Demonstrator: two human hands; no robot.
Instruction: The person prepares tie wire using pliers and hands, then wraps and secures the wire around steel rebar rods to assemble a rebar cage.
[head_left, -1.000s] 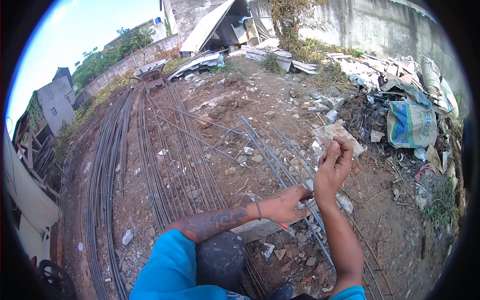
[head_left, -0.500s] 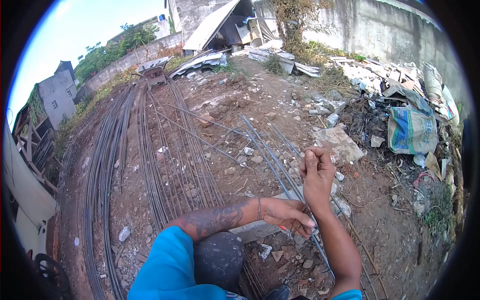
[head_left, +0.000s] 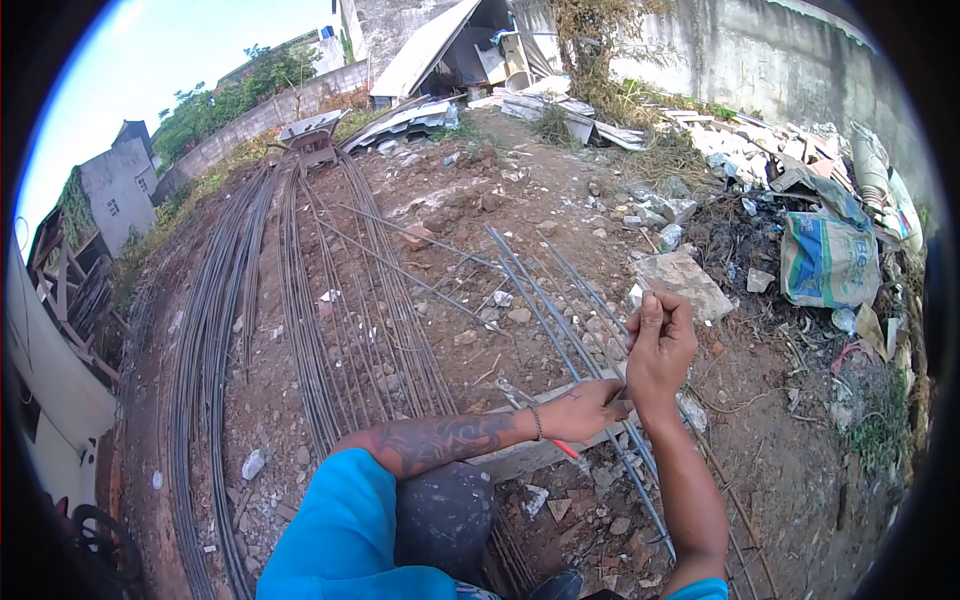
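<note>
My left hand (head_left: 588,408), its wrist in a bracelet, reaches across above several steel rods (head_left: 552,312). Its fingers are drawn together towards the rods; what they hold, if anything, does not show. A tool with a red handle (head_left: 565,449) shows just below this hand, mostly hidden; whether the hand holds it I cannot tell. My right hand (head_left: 660,345) is raised just right of the left one, thumb pressed on curled fingers. Anything in that pinch is too small to name. A concrete block (head_left: 520,459) lies under the left forearm.
Long bundles of steel bars (head_left: 215,290) run along the ground at left, towards a wheelbarrow (head_left: 312,140). A flat slab (head_left: 683,285), a torn sack (head_left: 832,260) and rubble (head_left: 770,150) lie to the right. A concrete wall (head_left: 730,60) stands behind.
My left hand has risen and its fingers have closed together near the right wrist. My right hand has shifted slightly right, still pinched. More of the red-handled tool shows.
</note>
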